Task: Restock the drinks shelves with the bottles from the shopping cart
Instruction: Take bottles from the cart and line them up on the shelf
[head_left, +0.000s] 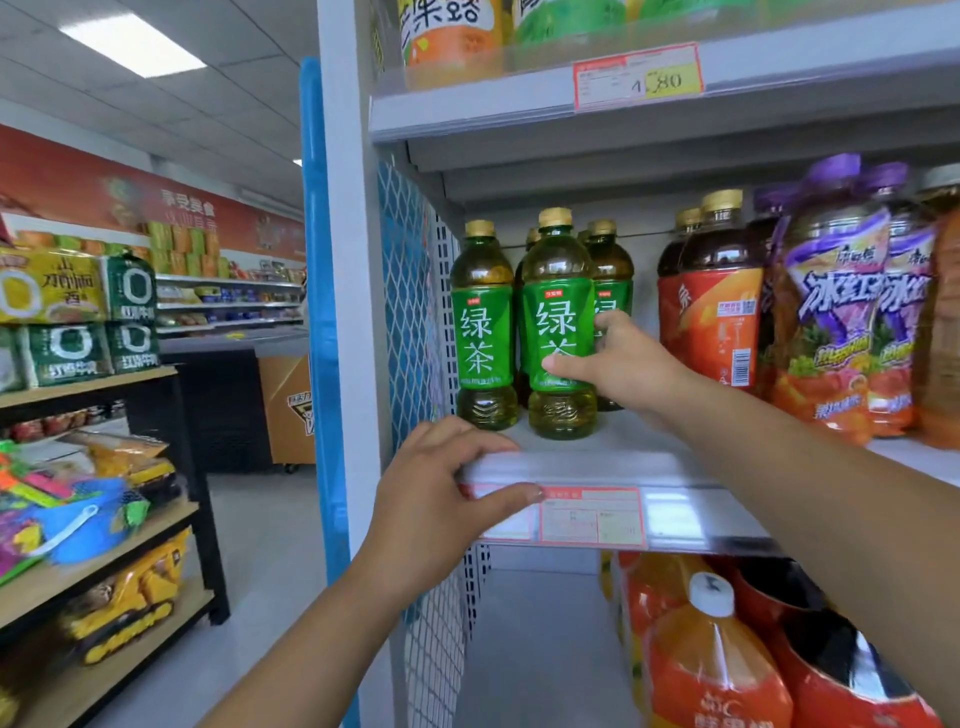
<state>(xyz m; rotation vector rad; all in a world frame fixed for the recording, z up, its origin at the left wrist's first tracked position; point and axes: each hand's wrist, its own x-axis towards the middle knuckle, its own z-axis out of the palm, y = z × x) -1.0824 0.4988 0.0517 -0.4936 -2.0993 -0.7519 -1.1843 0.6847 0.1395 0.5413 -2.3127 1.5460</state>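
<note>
A green tea bottle with a green label and gold cap stands upright near the front of the middle shelf. My right hand is closed around its lower label from the right. Another green tea bottle stands just left of it, and more stand behind. My left hand grips the shelf's front edge at the left end, thumb over the price strip. The shopping cart is out of view.
Red-labelled tea bottles and purple-labelled bottles fill the shelf to the right. Large orange drink bottles stand on the shelf below. A blue mesh side panel closes the shelf's left end. Toy and snack racks line the aisle at left.
</note>
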